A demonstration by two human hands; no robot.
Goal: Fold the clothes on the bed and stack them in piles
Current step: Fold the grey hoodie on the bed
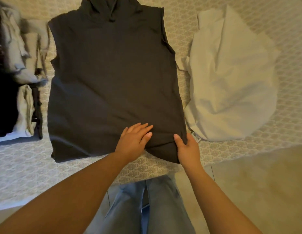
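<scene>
Our left hand (134,138) lies flat, fingers straight, on the hem of the dark grey sleeveless top (113,78) spread across the patterned bedspread (45,166). Our right hand (187,147) pinches its lower right corner. White garment (231,78) just beside on the right, beige and dark clothes (20,65) left.

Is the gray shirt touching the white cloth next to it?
Cannot tell. In the head view, the gray shirt and white cloth come very close near the bottom corner, but no clear gap or overlap shows.
</scene>
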